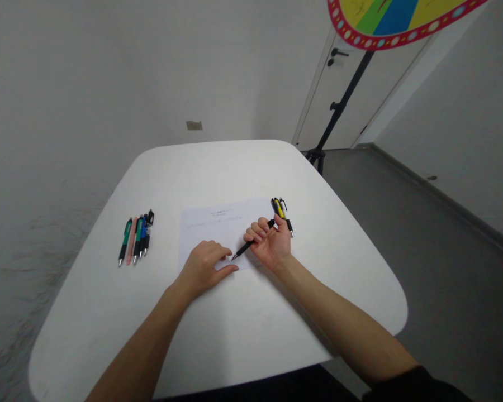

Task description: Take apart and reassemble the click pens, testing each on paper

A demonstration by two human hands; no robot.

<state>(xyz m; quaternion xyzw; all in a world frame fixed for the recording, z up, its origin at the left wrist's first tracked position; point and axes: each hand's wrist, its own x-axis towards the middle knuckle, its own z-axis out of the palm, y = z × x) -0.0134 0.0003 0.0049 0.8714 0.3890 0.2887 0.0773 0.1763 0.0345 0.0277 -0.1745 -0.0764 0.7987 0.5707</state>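
Observation:
My right hand (271,244) is turned palm up, its fingers curled round a black pen (243,248). The pen's tip points down and left, toward my left hand (207,265). That hand rests on the lower left part of a white sheet of paper (197,231), thumb and fingers apart, with nothing in its grasp. Faint lines of writing run across the upper part of the sheet. Just beyond my right hand, partly hidden by it, lie several pens (279,209), one of them yellow and one white.
A row of several pens (137,237), green, pink, blue and black, lies at the left of the white table (218,167). Behind the table's right far corner stands a colourful wheel (385,42) on a black tripod (339,109), before a door with a dark handle (339,53).

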